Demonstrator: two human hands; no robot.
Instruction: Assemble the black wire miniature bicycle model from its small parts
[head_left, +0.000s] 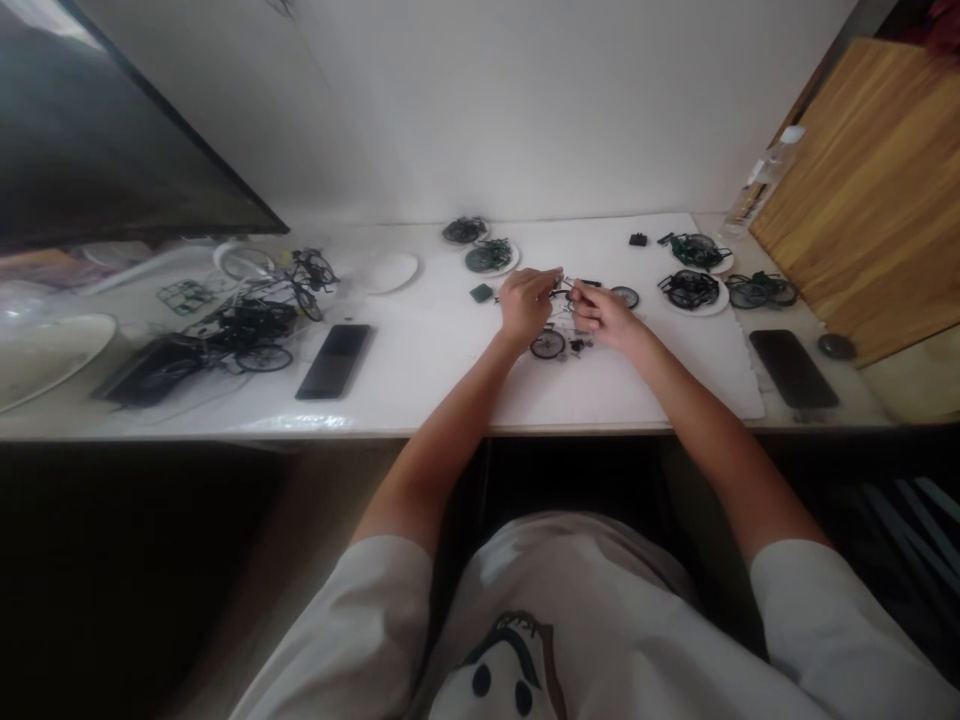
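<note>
My left hand (526, 302) is closed in a pinch above the white sheet, its fingertips at a thin, small model-bicycle part. Close beside it, my right hand (602, 312) pinches a small thin part between thumb and forefinger; its exact kind is too small to tell. Under and around the hands lie loose model-bicycle pieces, partly hidden by the fingers. A small spoked wheel (547, 344) rests below the left hand, and another wheel (625, 297) is just right of the right hand. Tiny dark bits (577, 345) lie between them.
White plates with dark model-bicycle parts (691, 290) stand at right and at the back (490, 256). A pile of model bicycles (251, 325), a bare white plate (386, 272) and a phone (334, 361) are left. Another phone (793, 368) and a bottle (763, 182) are right.
</note>
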